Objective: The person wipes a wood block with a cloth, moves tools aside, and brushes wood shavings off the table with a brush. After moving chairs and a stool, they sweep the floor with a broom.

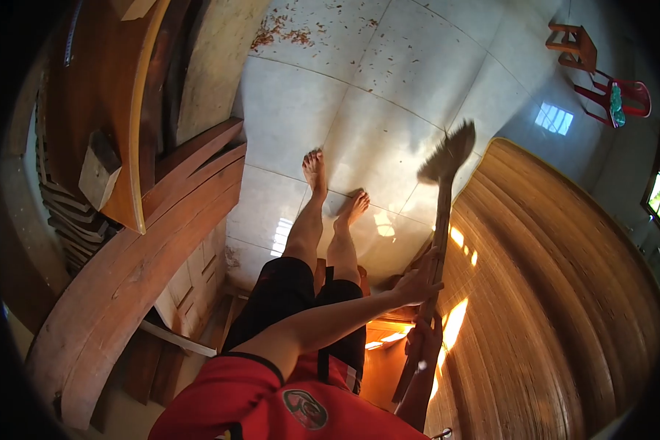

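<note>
A broom (443, 213) slants along my right side, its dark bristles up off the right part of the tiled floor and slightly blurred. My left hand (418, 284) reaches across my body and is closed around the middle of the handle. Lower down the handle, nearer my body, my right hand (423, 339) grips it too, partly in shadow. Wood shavings (290, 33) lie scattered on the tiles at the top of the view, away from the bristles.
A large curved wooden panel (550, 308) stands close on my right. Curved planks (147, 271) and stacked wood pieces fill the left side. A red plastic chair (631, 99) and a wooden stool (576, 48) stand at the far right. My bare feet are on the floor tiles (286, 110).
</note>
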Demonstrator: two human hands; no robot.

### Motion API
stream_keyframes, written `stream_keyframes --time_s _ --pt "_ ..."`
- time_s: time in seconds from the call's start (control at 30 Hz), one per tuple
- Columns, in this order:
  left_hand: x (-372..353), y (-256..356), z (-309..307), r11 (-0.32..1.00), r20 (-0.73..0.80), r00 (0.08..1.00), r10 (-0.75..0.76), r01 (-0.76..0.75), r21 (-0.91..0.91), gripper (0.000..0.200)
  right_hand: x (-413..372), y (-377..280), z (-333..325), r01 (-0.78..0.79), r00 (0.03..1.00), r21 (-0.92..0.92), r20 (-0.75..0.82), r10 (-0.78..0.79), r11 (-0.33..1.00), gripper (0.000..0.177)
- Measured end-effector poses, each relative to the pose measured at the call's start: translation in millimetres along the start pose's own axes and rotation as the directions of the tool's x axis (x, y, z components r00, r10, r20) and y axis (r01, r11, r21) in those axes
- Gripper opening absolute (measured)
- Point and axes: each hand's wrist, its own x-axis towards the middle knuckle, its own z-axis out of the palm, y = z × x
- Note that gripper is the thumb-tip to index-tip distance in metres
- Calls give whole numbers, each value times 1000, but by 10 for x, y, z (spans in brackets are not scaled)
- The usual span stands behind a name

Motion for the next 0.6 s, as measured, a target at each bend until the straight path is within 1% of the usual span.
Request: stream_keyframes --time_s 0.07,0.1,0.13,0.17,0.23,0.27,0.3,0.33,0.37,0.4,0.43,0.47,0.5,0.57,0.6 --pt "277 -198 88 992 81 996 42 -51 113 58 342 72 7 -57 996 17 -66 58 998 56" --pt "475 -417 72 993 100 995 19 -30 111 47 501 45 154 -61 998 0 -25 61 998 57" --pt "677 -646 63 994 119 993 -4 -10 109 37 848 245 142 -67 997 -5 -47 66 998 55" --pt "896 -896 -85 980 97 993 71 -88 178 36 992 232 378 -37 999 62 7 37 997 51" --pt "1321 -1362 -390 918 50 974 220 -224 326 34 1256 196 735 -65 987 98 152 50 993 46" --pt "1344 -1338 -710 932 13 978 208 -202 301 36 1213 135 1004 -37 992 57 123 29 998 42" --pt "1300 -1229 -1084 961 -50 984 173 -157 227 39 1006 -82 1373 -25 986 -20 167 28 999 42" --pt "1214 -1086 -1448 990 -113 988 100 -88 108 44 1095 -12 1587 -17 972 -65 232 32 998 44" --pt "1062 -918 -1799 999 -173 985 11 -17 -31 50 1132 102 1821 34 967 -77 253 -13 996 42" --pt "880 -730 -2123 987 -233 970 -64 26 -161 56 1090 168 2103 91 952 -12 293 -84 996 45" --pt "710 -565 -2404 967 -287 952 -111 36 -252 64 980 96 2339 130 934 -74 344 -98 989 49" --pt "571 -427 -2642 949 -333 933 -138 29 -313 71 905 33 2556 119 922 -57 377 -89 991 51" --pt "462 -308 -2853 936 -377 914 -151 9 -353 79 827 -31 2771 107 908 -41 411 -81 993 52" --pt "337 -138 -3194 926 -456 878 -143 -44 -375 95 859 -96 3083 97 846 4 526 -85 995 56" --pt "355 -148 -3372 946 -507 855 -105 -71 -316 89 877 -139 3208 87 812 25 578 -85 996 58"
